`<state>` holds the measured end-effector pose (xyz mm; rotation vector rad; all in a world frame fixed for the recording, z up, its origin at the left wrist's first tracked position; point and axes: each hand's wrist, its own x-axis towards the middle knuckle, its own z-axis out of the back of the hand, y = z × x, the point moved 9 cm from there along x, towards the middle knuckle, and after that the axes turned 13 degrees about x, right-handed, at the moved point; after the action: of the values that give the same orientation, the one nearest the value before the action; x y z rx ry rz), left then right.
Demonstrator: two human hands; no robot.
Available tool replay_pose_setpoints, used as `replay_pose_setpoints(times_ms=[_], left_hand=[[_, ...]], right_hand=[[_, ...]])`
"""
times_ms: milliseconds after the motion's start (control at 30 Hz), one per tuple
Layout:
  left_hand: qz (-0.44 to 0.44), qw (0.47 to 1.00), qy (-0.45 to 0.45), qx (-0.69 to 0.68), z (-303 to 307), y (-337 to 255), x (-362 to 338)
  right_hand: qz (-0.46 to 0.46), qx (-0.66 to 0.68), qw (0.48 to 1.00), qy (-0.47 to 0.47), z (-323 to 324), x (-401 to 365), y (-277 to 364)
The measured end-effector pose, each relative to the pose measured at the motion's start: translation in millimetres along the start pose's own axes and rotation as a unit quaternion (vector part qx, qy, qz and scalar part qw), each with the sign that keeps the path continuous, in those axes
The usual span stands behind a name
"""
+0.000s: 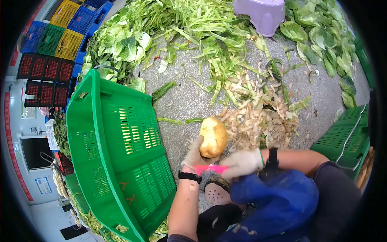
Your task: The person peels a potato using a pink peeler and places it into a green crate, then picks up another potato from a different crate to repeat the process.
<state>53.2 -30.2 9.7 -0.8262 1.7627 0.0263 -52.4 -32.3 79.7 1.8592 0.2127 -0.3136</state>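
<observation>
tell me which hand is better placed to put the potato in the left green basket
Left, I'd say: the left hand holds the potato and is nearer that green basket, while the right hand grips a pink tool.

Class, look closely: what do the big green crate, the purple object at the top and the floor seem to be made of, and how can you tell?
Green crate: moulded plastic, slightly glossy; slots run through its one-coloured walls.
Purple object: probably smooth plastic, with rounded, evenly coloured sides.
Floor: hard, speckled grey; perhaps terrazzo or concrete, hard to say which.
</observation>
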Motion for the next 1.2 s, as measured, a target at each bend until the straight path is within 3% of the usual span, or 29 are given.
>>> replay_pose_setpoints(times_ms=[33,100,167,200,233,267,300,333,367,433,467,533,633,767,967,1033,1100,1200], left_hand=[[0.014,0.997,-0.063,0.042,8,-3,-7],[-0.004,0.998,-0.017,0.059,21,-7,4],[-0.016,1.0,0.009,-0.004,9,-24,-1],[0.006,0.998,-0.044,-0.055,5,-27,-8],[0.005,0.997,-0.045,-0.055,8,-29,-8],[-0.001,0.999,-0.01,-0.031,8,-33,-10],[-0.007,1.0,0.025,-0.006,12,-36,-11],[0.002,0.975,0.208,-0.08,19,-35,0],[0.004,0.975,0.207,-0.078,11,-35,-4],[-0.068,0.995,-0.06,0.033,29,-45,-9],[-0.068,0.995,-0.062,0.037,26,-45,-7],[-0.058,0.994,-0.037,-0.085,19,-41,-6],[-0.043,0.997,-0.029,-0.054,9,-36,-8],[-0.039,0.997,-0.055,-0.034,-4,-11,-15],[-0.096,0.985,-0.119,-0.08,-13,19,-16],[-0.15,0.977,-0.135,-0.076,-6,18,-11],[-0.155,0.973,-0.139,-0.099,-5,18,-10],[-0.131,0.969,-0.164,-0.133,1,26,-13]], right_hand=[[0.002,-0.064,0.998,-0.005,-13,-2,-19],[-0.011,-0.014,1.0,-0.024,-29,-13,-33],[0.063,-0.031,0.985,-0.158,0,-21,-9],[0.097,-0.006,0.969,-0.229,25,-24,5],[0.167,0.032,0.923,-0.346,54,-38,29],[0.116,0.103,0.902,-0.404,80,-34,28],[0.132,0.037,0.884,-0.448,106,-29,40],[0.148,-0.028,0.859,-0.489,130,-21,47],[0.147,-0.065,0.86,-0.484,145,-7,53],[0.096,-0.033,0.892,-0.44,164,38,20],[0.069,-0.036,0.903,-0.423,166,60,-6],[0.044,-0.036,0.915,-0.4,159,77,-30],[0.087,-0.012,0.908,-0.409,153,68,-35],[0.032,-0.007,0.901,-0.432,135,35,-42],[-0.022,-0.245,0.887,-0.39,118,-3,15],[-0.006,-0.25,0.886,-0.39,97,-25,21],[-0.031,-0.281,0.906,-0.316,71,-31,18],[-0.036,-0.284,0.893,-0.348,66,-30,-20]])
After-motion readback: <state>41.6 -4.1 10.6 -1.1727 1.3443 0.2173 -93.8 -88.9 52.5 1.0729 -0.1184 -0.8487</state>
